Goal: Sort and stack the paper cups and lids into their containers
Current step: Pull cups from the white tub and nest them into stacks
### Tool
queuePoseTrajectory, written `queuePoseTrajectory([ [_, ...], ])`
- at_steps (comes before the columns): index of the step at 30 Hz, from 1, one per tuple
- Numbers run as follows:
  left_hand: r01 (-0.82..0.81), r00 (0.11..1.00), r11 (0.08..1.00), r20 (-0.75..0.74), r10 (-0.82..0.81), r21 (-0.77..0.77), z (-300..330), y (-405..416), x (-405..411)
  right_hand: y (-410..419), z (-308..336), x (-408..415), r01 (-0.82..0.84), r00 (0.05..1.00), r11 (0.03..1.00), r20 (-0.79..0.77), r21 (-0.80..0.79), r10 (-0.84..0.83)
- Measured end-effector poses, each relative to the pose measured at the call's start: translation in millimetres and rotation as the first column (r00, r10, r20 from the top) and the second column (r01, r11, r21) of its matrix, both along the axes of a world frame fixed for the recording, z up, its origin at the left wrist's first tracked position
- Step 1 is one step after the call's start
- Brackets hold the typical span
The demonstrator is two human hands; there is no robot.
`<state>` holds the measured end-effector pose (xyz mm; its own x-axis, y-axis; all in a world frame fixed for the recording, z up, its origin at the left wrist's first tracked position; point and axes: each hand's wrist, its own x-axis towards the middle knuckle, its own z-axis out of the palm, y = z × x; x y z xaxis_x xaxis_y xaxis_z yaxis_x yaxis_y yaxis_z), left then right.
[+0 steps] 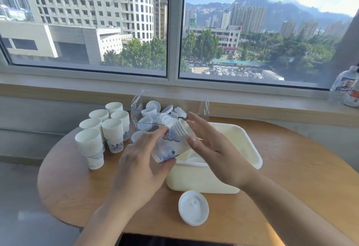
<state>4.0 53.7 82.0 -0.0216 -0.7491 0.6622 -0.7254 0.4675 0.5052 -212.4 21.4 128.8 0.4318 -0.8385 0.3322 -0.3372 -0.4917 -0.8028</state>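
Currently both hands meet over the round wooden worktop, above the near-left corner of the cream plastic tub. Left hand grips a short nested stack of white paper cups with blue print, thumb and fingers curled round its lower end. Stack is tilted, long axis running from lower left up to upper right; rims point up-right toward the right hand, base end sits down-left in the left palm. Right hand is spread, fingers fairly straight, fingertips touching the rim end of the stack.

Six upright stacks of white paper cups stand clustered at left of the worktop, mouths up. Clear plastic bin behind the hands holds loose white plastic lids, jumbled. One white round lid lies on the worktop just in front of the tub; another white lid lies between cup stacks and the bin. Inside the tub something white shows, unclear. Two bottles sit on the window ledge at far right.
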Motion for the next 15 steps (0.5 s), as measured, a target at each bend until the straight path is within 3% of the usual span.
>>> queuePoseTrajectory([
  [9,-0.024,0.993,0.997,-0.112,0.032,0.075,-25,24,10,28,-21,34,0.067,0.994,0.997,0.085,-0.033,-0.064],
  [12,-0.033,0.984,0.995,-0.172,0.049,0.092,-42,28,15,36,-36,35,0.12,0.986,0.981,-0.098,-0.151,-0.136],
  [15,-0.073,0.965,0.987,-0.241,0.105,0.14,-58,30,23,29,-68,28,0.202,0.911,0.905,-0.267,-0.375,-0.314],
])
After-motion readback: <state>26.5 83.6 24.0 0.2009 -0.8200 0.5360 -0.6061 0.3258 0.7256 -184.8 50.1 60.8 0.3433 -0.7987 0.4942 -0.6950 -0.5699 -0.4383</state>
